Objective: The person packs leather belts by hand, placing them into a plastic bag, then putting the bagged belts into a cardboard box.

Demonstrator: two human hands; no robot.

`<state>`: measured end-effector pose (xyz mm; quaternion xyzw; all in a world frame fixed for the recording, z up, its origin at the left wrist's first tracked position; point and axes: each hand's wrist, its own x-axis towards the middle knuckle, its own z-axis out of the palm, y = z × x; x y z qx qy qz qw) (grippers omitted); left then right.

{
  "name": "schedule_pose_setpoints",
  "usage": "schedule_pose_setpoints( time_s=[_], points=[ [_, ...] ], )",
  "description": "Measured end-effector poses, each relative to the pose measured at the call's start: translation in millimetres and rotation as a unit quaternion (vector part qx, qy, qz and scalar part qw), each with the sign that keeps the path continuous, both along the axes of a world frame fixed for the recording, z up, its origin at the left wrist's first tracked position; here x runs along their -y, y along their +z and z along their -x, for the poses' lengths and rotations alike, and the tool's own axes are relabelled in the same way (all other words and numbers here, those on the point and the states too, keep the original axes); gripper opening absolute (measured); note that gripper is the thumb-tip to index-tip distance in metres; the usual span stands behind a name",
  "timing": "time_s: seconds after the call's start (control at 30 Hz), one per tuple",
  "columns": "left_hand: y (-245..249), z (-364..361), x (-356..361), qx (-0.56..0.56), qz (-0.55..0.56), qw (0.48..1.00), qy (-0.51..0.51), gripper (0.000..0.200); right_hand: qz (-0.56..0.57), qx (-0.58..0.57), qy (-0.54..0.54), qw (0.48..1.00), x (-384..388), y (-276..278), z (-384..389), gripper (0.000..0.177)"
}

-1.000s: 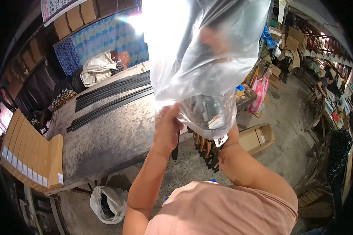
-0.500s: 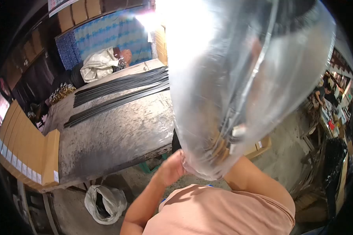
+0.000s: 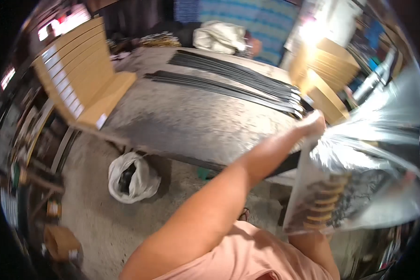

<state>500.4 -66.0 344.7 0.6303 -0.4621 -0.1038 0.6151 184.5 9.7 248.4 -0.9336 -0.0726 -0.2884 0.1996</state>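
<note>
My left hand is narrowed on gathered film at the edge of a clear plastic bag, its fingers apparently pinched together, though blur hides the exact grip. The bag is at my right, just off the near right end of the worktop. My right forearm passes behind its lower edge; a blurred patch through the film may be my right hand, but I cannot tell whether it is open or gripping. I judge the step in hand to be managing the bag around its load; the next move calls for keeping the film gathered and the weight supported from below.

Inside, a row of curved brass-coloured pieces stands nearly upright, its top leaning slightly right. Dark contents lie to its right. The bag's pleats fan rightward from my left hand, and its long axis seems to slant toward the upper right, though the right edge of view makes that uncertain. Two bundles of black straps lie on the worktop, metal-tipped ends toward the bag.
</note>
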Motion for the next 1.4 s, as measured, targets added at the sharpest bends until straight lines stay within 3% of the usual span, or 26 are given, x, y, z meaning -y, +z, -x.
schedule_pose_setpoints(
  time_s=[0.03,0.07,0.1,0.17,0.2,0.27,0.37,0.43,0.53,0.6,0.7,0.73,0.8,0.87,0.93,0.97,1.0,1.03,1.07,1.13,1.17,1.2,1.23,1.27,1.3,1.4],
  points=[
    [-3.8,14.4,-10.6,0.067,-0.078,0.995,0.010,0.015,0.002,0.001,0.029,1.000,3.7,-4.7,-19.4,0.084],
    [-3.1,34.5,-21.2,0.127,-0.160,0.979,0.013,0.025,0.002,0.000,0.050,0.999,8.1,-10.5,-33.5,0.084],
    [-2.2,44.9,-43.5,-0.015,-0.147,0.989,0.002,0.030,0.001,-0.001,0.068,0.998,13.0,-16.4,-45.0,0.084],
    [-19.9,46.8,-73.6,-0.282,-0.092,0.955,-0.007,0.035,0.003,0.000,0.096,0.995,27.6,-26.2,-64.6,0.084],
    [-33.7,43.2,-77.1,-0.404,-0.052,0.913,-0.004,0.049,0.005,-0.002,0.110,0.994,39.9,-29.8,-73.7,0.084],
    [10.3,90.2,-121.0,-0.567,0.067,0.801,-0.179,0.058,0.010,-0.003,0.138,0.990,64.7,-33.2,-93.3,0.084],
    [10.6,116.0,-90.4,-0.510,0.150,0.838,-0.125,0.046,0.012,-0.006,0.168,0.986,96.5,-41.1,-116.0,0.084],
    [18.7,120.9,-75.3,-0.580,0.225,0.770,-0.143,0.040,0.022,-0.007,0.176,0.984,120.7,-45.1,-122.8,0.084],
    [23.8,107.6,-35.0,-0.583,0.242,0.760,-0.156,0.041,0.042,-0.016,0.155,0.987,169.3,-48.4,-113.9,0.084],
    [24.0,102.0,-5.4,-0.601,0.210,0.752,-0.173,0.037,0.058,-0.026,0.123,0.990,202.4,-50.7,-97.5,0.084],
    [25.4,102.6,44.6,-0.528,0.095,0.832,-0.143,0.026,0.090,-0.040,0.070,0.993,247.3,-49.5,-73.2,0.085],
    [28.0,106.8,57.6,-0.532,0.093,0.827,-0.157,0.026,0.100,-0.045,0.054,0.993,260.0,-48.3,-65.0,0.085],
    [31.1,114.6,83.3,-0.458,0.085,0.872,-0.153,0.027,0.119,-0.055,0.023,0.991,279.2,-46.5,-51.1,0.085],
    [32.1,124.7,102.0,-0.467,0.147,0.846,-0.212,0.031,0.134,-0.064,0.006,0.989,289.5,-47.1,-45.6,0.085],
    [32.7,130.8,97.1,-0.486,0.116,0.820,-0.280,0.033,0.136,-0.062,0.019,0.989,282.9,-58.1,-64.5,0.085],
    [-7.7,142.7,131.6,-0.496,0.145,0.816,-0.261,0.028,0.130,-0.054,0.050,0.989,267.6,-68.1,-92.7,0.085],
    [-34.3,120.7,151.1,-0.246,0.114,0.901,-0.338,0.028,0.112,-0.031,0.117,0.986,233.3,-85.0,-150.5,0.085],
    [-15.0,108.0,87.7,-0.353,0.063,0.884,-0.300,0.032,0.089,0.004,0.204,0.975,177.2,-100.7,-224.5,0.085],
    [-32.2,66.4,36.9,-0.345,0.067,0.912,-0.211,0.032,0.069,0.030,0.285,0.955,116.4,-111.4,-280.5,0.085],
    [-61.5,30.4,-18.4,-0.426,0.079,0.896,-0.093,0.035,0.066,0.041,0.370,0.926,60.5,-120.6,-326.1,0.085],
    [-76.0,16.8,-40.6,-0.466,0.079,0.879,-0.062,0.038,0.067,0.045,0.385,0.920,45.4,-123.7,-343.4,0.085],
    [-81.7,-5.6,-86.6,-0.561,0.111,0.820,-0.004,0.039,0.067,0.049,0.394,0.915,34.4,-127.8,-358.3,0.085],
    [-113.7,-22.6,-128.0,-0.484,0.182,0.856,-0.008,0.046,0.067,0.053,0.402,0.912,24.1,-131.9,-372.8,0.085],
    [-121.4,-25.5,-160.4,-0.494,0.202,0.839,0.107,0.051,0.066,0.059,0.408,0.909,15.5,-136.0,-387.9,0.085],
    [-122.5,-26.1,-195.5,-0.500,0.235,0.819,0.153,0.062,0.068,0.062,0.413,0.906,10.1,-141.9,-400.2,0.085],
    [-142.4,-21.0,-278.7,-0.451,0.290,0.819,0.205,0.086,0.073,0.060,0.420,0.903,-2.6,-157.1,-423.0,0.085]
  ],
)
